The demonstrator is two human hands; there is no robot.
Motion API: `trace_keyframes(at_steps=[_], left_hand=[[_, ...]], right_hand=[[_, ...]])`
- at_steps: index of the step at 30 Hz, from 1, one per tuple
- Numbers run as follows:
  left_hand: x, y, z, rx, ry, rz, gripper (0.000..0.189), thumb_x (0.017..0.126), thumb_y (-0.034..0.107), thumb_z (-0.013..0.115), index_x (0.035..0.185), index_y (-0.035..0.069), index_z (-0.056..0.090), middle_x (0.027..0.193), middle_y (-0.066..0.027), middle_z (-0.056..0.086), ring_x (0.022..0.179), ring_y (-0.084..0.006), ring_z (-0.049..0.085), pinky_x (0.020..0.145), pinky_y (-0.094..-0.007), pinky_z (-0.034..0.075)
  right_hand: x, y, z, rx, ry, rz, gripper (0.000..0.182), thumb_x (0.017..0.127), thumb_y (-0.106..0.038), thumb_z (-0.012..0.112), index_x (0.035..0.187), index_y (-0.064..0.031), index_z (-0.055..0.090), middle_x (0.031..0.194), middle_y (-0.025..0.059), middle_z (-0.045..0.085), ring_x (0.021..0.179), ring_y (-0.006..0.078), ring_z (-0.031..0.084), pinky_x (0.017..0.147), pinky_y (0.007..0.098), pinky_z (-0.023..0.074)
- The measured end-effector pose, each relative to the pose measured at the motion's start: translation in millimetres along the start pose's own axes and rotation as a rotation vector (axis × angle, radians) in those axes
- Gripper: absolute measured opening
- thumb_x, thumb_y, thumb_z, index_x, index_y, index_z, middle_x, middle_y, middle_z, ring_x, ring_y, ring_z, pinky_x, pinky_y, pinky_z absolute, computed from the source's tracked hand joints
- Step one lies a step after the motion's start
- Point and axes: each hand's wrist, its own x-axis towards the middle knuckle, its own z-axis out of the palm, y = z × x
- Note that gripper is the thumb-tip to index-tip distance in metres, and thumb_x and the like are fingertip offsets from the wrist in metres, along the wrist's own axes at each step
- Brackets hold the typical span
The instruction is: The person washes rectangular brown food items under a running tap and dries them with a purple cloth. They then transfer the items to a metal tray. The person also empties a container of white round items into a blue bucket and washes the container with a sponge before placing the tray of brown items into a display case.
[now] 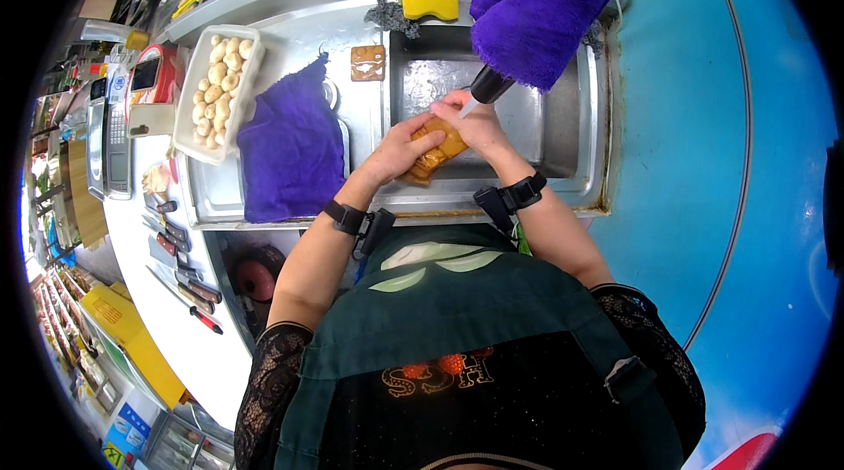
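Note:
Over the sink basin (560, 140), my left hand (405, 147) grips a glossy orange-brown block of food (432, 157), its thumb lying across the top. My right hand (478, 127) holds the block's far right end, with its fingers partly hidden. Just above that hand is the black tap nozzle (491, 84), and a whitish stream runs from it towards the fingers. A purple towel (554, 8) covers the tap above the nozzle. On the steel ledge left of the basin lies a second brown block (367, 63), apart from both hands.
A purple cloth (293, 147) is spread on the drainboard beside a white tub (254, 54) of peeled potatoes. At the back rim are a yellow sponge (430, 3) and a steel scourer (392, 13). Several knives (178, 239) lie on the white counter (191, 364). A blue panel (672, 107) stands right.

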Motion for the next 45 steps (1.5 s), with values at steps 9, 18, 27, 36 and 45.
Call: trace_keyframes(at_steps=[9,18,27,36,45], left_hand=[[7.5,-5.7,-6.3,0.11,-0.013,0.034,0.036,0.094,0.024,0.061,0.122,0.002,0.055,0.109,-0.0048,0.062,0.096,-0.0104,0.056,0.086,-0.0262,0.047],[13.3,-16.9,-4.6,0.059,0.055,0.101,0.042,0.092,0.032,0.061,0.125,0.007,0.057,0.117,-0.0086,0.063,0.108,-0.0185,0.057,0.095,-0.0347,0.045],[15.0,-30.3,0.1,0.238,0.152,0.212,0.04,0.099,0.036,0.045,0.114,0.003,0.06,0.104,-0.0171,0.065,0.098,-0.0257,0.06,0.088,-0.0357,0.045],[4.5,7.9,11.8,0.195,0.171,0.092,0.056,0.098,0.05,0.043,0.122,0.002,0.057,0.117,-0.0176,0.062,0.107,-0.0274,0.058,0.094,-0.0349,0.043],[12.0,-6.1,19.1,-0.382,0.134,0.054,0.047,0.092,0.041,0.062,0.122,0.005,0.057,0.11,-0.0046,0.062,0.1,-0.0111,0.057,0.086,-0.0269,0.047]], right_hand=[[2.8,0.0,-3.7,-0.072,-0.068,-0.006,0.022,0.085,-0.021,0.069,0.093,-0.0006,0.063,0.088,0.0046,0.063,0.082,0.0125,0.055,0.074,0.0288,0.0456],[-0.8,-6.1,-10.0,-0.069,-0.155,-0.042,0.02,0.086,-0.023,0.069,0.096,-0.008,0.061,0.089,-0.0012,0.06,0.084,0.0093,0.055,0.075,0.0249,0.0464],[4.9,-2.7,-19.3,-0.036,-0.243,0.016,0.024,0.093,-0.022,0.059,0.097,0.0011,0.058,0.09,0.0066,0.059,0.087,0.0121,0.053,0.081,0.0271,0.0446],[9.1,5.4,-18.2,0.109,-0.078,-0.094,0.018,0.096,-0.019,0.053,0.089,-0.0027,0.056,0.084,0.0027,0.056,0.079,0.0108,0.05,0.071,0.0276,0.0434],[10.0,26.9,-11.8,-0.014,-0.055,-0.028,0.013,0.092,-0.012,0.055,0.102,-0.0041,0.059,0.096,0.0047,0.058,0.092,0.0136,0.054,0.083,0.028,0.045]])
